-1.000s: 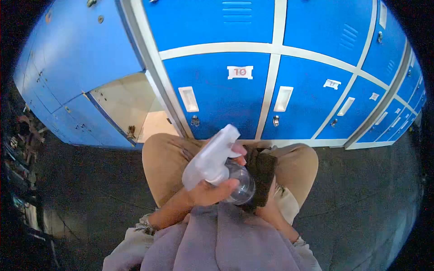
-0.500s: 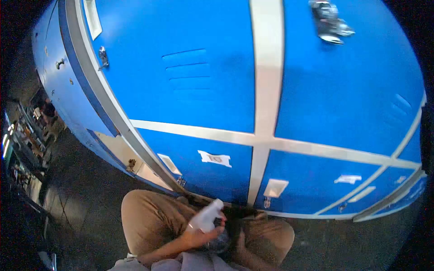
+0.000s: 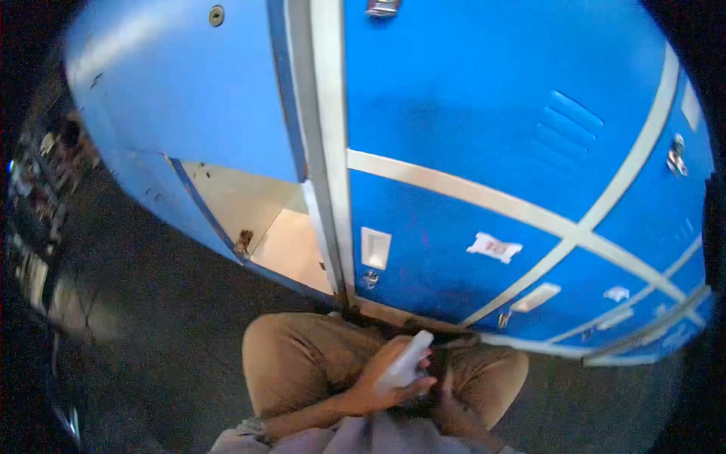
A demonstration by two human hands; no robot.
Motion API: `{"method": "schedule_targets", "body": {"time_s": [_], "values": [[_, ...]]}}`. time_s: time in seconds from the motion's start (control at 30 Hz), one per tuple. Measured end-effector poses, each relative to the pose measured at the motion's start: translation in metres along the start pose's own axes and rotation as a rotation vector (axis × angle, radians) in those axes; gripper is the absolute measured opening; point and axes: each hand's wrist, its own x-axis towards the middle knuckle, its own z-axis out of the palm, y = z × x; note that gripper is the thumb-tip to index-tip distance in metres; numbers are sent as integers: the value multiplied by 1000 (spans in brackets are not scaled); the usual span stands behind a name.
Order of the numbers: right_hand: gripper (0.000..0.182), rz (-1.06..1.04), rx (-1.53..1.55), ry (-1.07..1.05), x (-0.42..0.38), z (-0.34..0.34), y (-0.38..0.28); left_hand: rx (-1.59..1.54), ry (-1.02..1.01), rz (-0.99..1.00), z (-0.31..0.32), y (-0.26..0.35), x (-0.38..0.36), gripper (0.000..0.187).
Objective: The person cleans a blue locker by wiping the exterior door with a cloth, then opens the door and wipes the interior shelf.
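While the left hand (image 3: 382,382) wraps around the spray bottle (image 3: 404,367), fingers closed on its neck below the white trigger head, the bottle sits low over the person's lap, just in front of the bottom row of the blue lockers (image 3: 484,151). Its nozzle tilts up and toward the locker doors; only the pale head shows clearly, the body being mostly hidden behind the hand. The right hand (image 3: 454,405) lies just right of the bottle against something dark, and whether it is clenched or loose I cannot tell. As a judgement, the work is at an early or in-between point: the bottle is gripped and aimed, but no wet patch or wiped streak can be made out on the doors. Left of the bottle and above it, one lower locker stands open (image 3: 257,219), its pale inside bare. A labelled door (image 3: 495,247) sits up and to the right.
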Motion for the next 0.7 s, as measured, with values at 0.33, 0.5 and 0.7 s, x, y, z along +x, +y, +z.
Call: {"method": "schedule_targets", "body": {"time_s": [0.33, 0.5, 0.7], "values": [[55, -104, 126, 199, -20, 84, 51, 177, -292, 219, -95, 60, 4, 37], [55, -181, 196, 216, -1, 92, 27, 181, -63, 361, -107, 45, 2, 45], [55, -413, 583, -301, 41, -9, 21, 115, 110, 225, -85, 44, -17, 50]]}}
